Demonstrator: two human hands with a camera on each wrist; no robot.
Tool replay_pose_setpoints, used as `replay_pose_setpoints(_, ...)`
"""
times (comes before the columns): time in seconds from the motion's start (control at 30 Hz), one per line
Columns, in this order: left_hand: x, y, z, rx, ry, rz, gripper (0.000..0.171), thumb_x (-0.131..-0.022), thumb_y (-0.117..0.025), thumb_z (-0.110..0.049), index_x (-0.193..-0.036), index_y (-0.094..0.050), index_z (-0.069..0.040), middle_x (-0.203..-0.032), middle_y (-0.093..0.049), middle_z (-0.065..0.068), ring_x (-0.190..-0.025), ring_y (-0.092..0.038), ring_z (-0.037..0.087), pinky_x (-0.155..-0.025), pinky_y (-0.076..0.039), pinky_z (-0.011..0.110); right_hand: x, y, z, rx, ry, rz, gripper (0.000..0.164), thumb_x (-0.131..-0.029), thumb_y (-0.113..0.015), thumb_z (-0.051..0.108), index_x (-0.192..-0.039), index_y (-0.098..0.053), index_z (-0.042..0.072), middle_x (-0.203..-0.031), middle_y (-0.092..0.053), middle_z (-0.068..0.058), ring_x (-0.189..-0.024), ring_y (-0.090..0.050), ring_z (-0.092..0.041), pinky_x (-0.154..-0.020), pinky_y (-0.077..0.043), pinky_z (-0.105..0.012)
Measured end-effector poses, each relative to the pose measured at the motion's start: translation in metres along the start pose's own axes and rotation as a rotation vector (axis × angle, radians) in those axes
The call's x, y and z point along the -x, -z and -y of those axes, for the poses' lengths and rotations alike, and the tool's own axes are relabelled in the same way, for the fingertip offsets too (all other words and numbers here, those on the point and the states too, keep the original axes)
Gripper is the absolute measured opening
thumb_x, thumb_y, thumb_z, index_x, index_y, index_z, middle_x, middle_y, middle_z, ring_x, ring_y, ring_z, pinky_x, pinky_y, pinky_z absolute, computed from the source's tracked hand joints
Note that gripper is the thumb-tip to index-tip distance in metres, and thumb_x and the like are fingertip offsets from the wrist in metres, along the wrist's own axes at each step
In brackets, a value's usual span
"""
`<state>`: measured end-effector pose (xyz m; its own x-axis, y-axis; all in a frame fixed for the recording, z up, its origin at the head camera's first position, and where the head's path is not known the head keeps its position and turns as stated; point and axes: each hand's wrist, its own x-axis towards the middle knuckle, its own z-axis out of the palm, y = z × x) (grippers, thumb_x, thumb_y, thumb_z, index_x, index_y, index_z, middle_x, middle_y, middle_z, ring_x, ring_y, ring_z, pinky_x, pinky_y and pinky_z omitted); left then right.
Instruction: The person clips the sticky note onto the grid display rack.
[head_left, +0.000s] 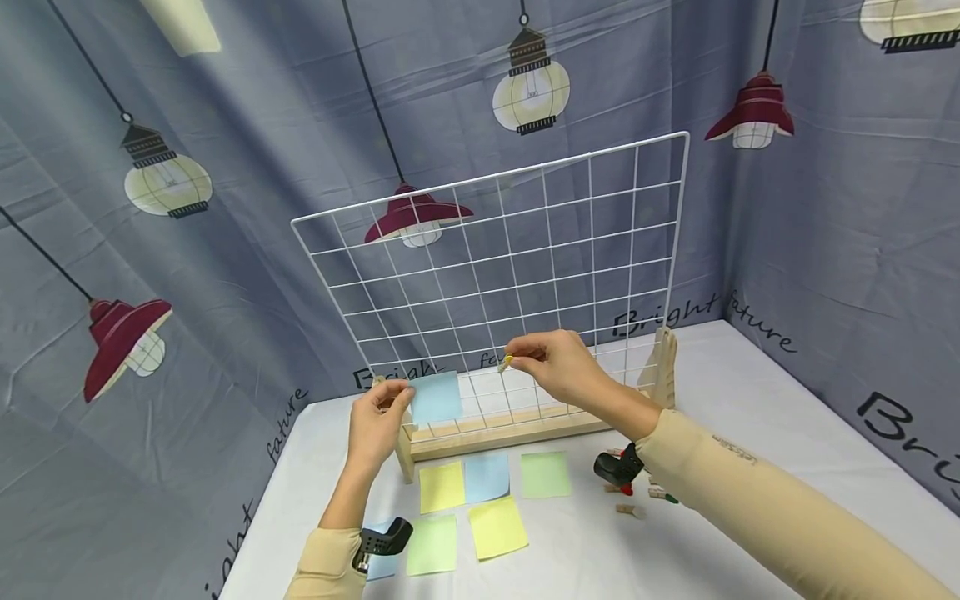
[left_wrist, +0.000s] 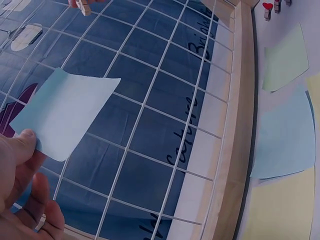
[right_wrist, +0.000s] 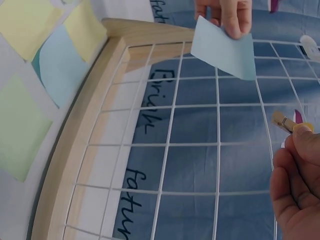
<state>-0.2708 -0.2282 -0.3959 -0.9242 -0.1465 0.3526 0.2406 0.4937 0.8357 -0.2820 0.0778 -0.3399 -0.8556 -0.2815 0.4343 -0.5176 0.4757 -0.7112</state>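
Observation:
My left hand (head_left: 378, 425) pinches a blue sticky note (head_left: 437, 398) at its edge, thumb in front. The note overlaps the lower left of a white wire grid (head_left: 517, 237) in the head view. Between thumb and fingertips, my right hand (head_left: 558, 367) grips a small wooden clothespin (right_wrist: 283, 121) with a yellow decoration on it. That hand is to the right of the note, in front of the grid's wires. In the left wrist view the clothespin (left_wrist: 83, 7) shows at the top edge, its wooden end pointing out from the fingers.
A wooden stand (head_left: 510, 433) holds the grid upright on a white table. Yellow (head_left: 442, 487), blue (head_left: 487, 477) and green (head_left: 545, 474) notes lie before it. Several more clothespins (head_left: 628, 509) are scattered at the right, partly behind my right arm. A patterned curtain (head_left: 247, 250) hangs behind.

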Motion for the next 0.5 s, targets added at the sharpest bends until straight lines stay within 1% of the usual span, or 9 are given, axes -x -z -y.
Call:
replay_pose_setpoints(0.17, -0.004, 0.002, -0.004, 0.006, -0.026, -0.009, 0.017, -0.097, -0.073, -0.02, -0.11, -0.077, -0.009, -0.103, -0.075, 0.009, -0.086, -0.062, 0.013, -0.069, -0.047, 0.022, -0.005, -0.005, 0.006, -0.015, 0.019, 0.011, 0.019, -0.095, -0.074, 0.009, -0.113, -0.079, 0.007, -0.108, -0.079, -0.009, -0.091, -0.075, -0.019, -0.076, -0.06, -0.031)
replay_pose_setpoints(0.3, -0.006, 0.002, -0.006, 0.013, -0.035, -0.015, 0.017, -0.097, -0.073, -0.02, -0.109, -0.078, -0.009, -0.105, -0.076, 0.008, -0.086, -0.063, 0.013, -0.071, -0.048, 0.022, -0.009, -0.008, 0.01, -0.014, 0.036, 0.009, 0.019, -0.095, -0.074, 0.01, -0.113, -0.079, 0.007, -0.108, -0.079, -0.009, -0.092, -0.076, -0.02, -0.077, -0.06, -0.031)
replay_pose_setpoints(0.5, -0.008, -0.001, -0.009, 0.017, -0.037, -0.016, 0.018, -0.097, -0.074, -0.022, -0.11, -0.078, -0.011, -0.1, -0.077, 0.009, -0.083, -0.062, 0.012, -0.07, -0.048, 0.022, -0.014, -0.012, 0.016, -0.021, 0.032, 0.007, 0.021, -0.095, -0.073, 0.009, -0.115, -0.078, 0.005, -0.11, -0.079, -0.011, -0.095, -0.077, -0.022, -0.077, -0.061, -0.029)
